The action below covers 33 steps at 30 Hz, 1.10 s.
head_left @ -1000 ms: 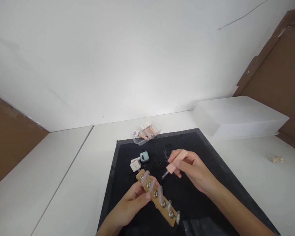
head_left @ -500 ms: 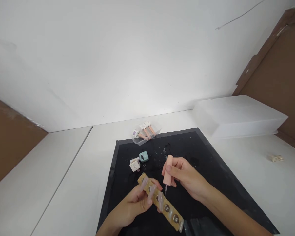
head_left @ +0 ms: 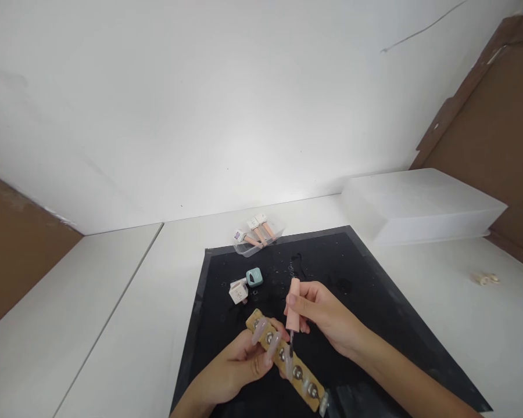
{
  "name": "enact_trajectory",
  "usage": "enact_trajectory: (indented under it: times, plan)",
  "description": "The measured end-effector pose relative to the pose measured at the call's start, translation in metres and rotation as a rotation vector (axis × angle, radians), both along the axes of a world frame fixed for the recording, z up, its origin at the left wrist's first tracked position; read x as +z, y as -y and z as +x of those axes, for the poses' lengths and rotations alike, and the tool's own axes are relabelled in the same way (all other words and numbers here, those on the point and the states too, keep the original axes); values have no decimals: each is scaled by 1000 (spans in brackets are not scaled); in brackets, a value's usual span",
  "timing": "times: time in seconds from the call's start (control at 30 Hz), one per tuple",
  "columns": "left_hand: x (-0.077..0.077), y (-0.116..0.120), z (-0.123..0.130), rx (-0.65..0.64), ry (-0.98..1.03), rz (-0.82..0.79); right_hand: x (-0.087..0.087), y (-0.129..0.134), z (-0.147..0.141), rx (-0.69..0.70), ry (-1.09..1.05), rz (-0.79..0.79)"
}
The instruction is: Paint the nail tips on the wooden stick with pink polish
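My left hand [head_left: 239, 364] grips a tan strip [head_left: 303, 371] that slants down to the right, thumb on its near side. Round metal studs run along the strip, and several long, glossy pale-pink false nails [head_left: 289, 364] stand on it. In my right hand [head_left: 320, 307] is a nail polish brush [head_left: 293, 310], held by its pink cap between thumb and fingers. Its dark bristle tip points down and lies over the false nail near the strip's middle. A white polish bottle [head_left: 238, 292] stands beyond my left hand, beside a small teal container [head_left: 254, 277].
A clear plastic tray [head_left: 245, 249] with pink-capped white bottles [head_left: 262, 219] sits at the back edge of the black mat [head_left: 331, 261]. A white box [head_left: 422, 203] stands at the back right. Small beige pieces [head_left: 484, 279] lie on the white table at right.
The brush has shifted slightly left and down, its tip now over the middle false nail. The strip has turned a little in my left hand, showing more of the studs.
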State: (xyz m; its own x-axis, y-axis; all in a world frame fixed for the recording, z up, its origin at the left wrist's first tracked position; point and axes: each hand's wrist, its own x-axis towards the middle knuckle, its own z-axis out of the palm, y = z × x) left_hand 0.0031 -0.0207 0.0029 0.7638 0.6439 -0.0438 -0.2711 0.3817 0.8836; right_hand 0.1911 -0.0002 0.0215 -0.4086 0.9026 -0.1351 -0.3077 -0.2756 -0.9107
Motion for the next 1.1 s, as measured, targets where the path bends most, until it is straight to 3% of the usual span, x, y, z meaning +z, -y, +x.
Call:
enact_trajectory:
  times: [0.27,0.5,0.9,1.1]
  plan:
    - [5,0,1,-20,-18,2,1,-1,-2,-14,62,-20]
    - [-1,1,-2,-8,-58,38,1,-1,0,-68,63,-17]
    - [-2,-1,-1,-25,-30,24,8,4,1,-68,2,160]
    - [-2,-1,-2,-26,-50,16,6,3,0,-224,42,203]
